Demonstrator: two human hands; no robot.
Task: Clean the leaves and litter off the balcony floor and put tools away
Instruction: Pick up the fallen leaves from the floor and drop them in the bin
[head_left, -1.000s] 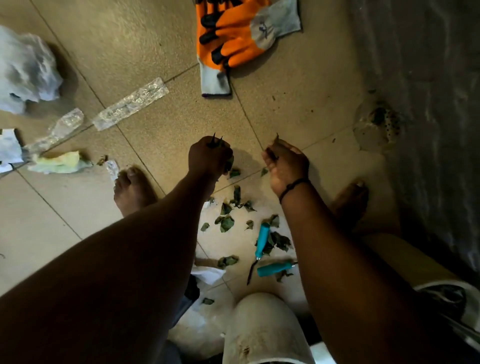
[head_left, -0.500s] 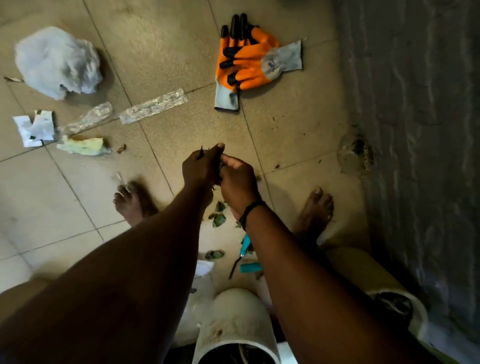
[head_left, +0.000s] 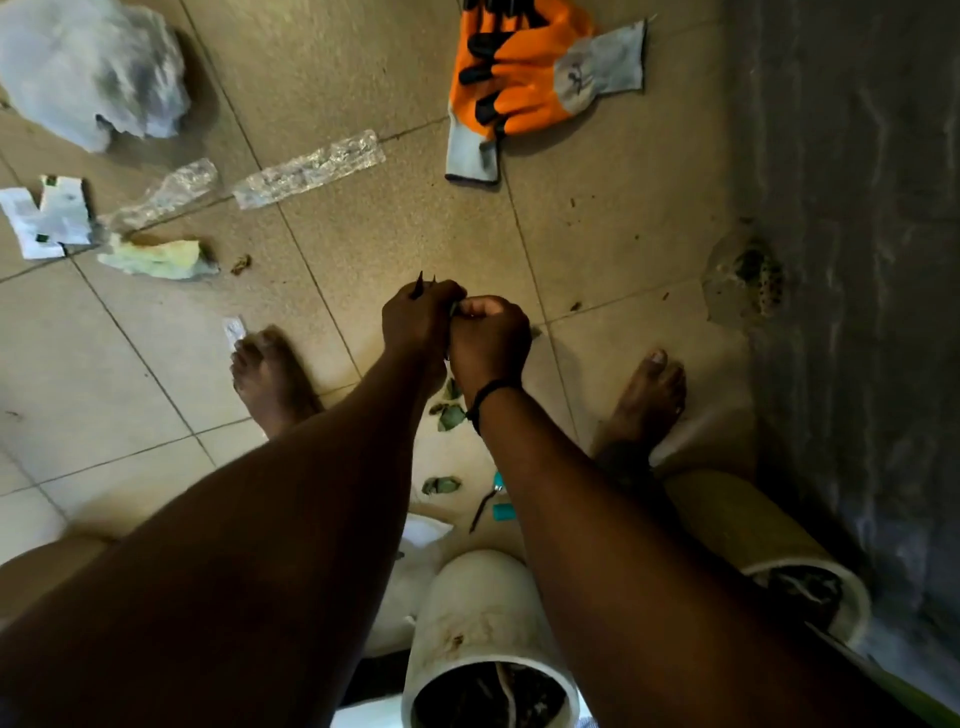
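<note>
Your left hand (head_left: 418, 325) is curled into a fist around a bunch of picked-up leaf bits, with dark pointed tips (head_left: 420, 285) sticking out of its far side, and your right hand (head_left: 488, 345) is curled tight against it, fingers pinched as if passing another scrap across; what the right fingers hold is hidden between the two fists. Finish that handover by pressing the scrap well into the left palm before you let go, so nothing flutters back to the floor. From there, the nearest work lies directly under your wrists: green leaf pieces (head_left: 451, 415) between your bare feet, and another leaf (head_left: 440, 485) nearer to you, just left of the teal-handled pruning shears (head_left: 500, 501), which are partly covered by your right forearm. Gather the leaves first with the free right hand, and mind the shear blade when you reach beside it. Your left fist looks close to full, so empty it before going on. Farther out to the left lie the clear plastic wrapper (head_left: 310, 169), a second wrapper strip (head_left: 169, 195), torn white paper (head_left: 47, 215), a yellowish crumpled scrap (head_left: 156, 259) and a white crumpled bag (head_left: 88, 73). The orange gloves (head_left: 524, 78) at the far side and the shears count as tools; I would leave them until the litter is gone.
</note>
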